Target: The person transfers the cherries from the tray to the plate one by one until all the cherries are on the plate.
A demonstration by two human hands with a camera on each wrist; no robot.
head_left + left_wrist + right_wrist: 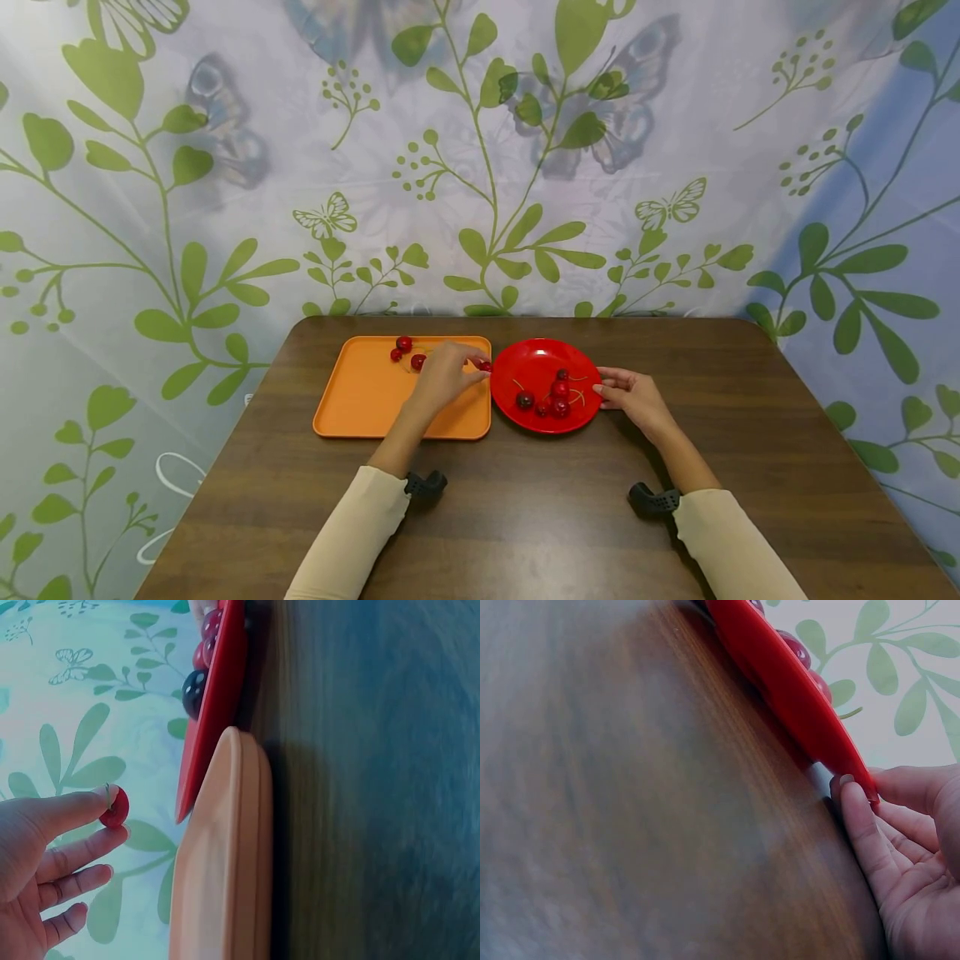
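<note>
Between thumb and index finger, my left hand (444,377) pinches a red cherry (115,808) with the other fingers spread. It hovers over the right part of the orange tray (360,400), and the cherry is close to the plate's left rim. My right hand (636,400) grips the right rim of the red plate (525,358), thumb on one side and fingers on the other. On the plate lie several cherries (560,389), some bright red, and a dark one (525,401) at the left. A few more cherries (404,343) lie at the tray's back edge, partly hidden by my left hand.
Tray and plate stand side by side on a brown wooden table (525,508), near its back edge. Behind hangs a cloth (420,183) printed with leaves and butterflies. Each wrist wears a black camera mount (427,486).
</note>
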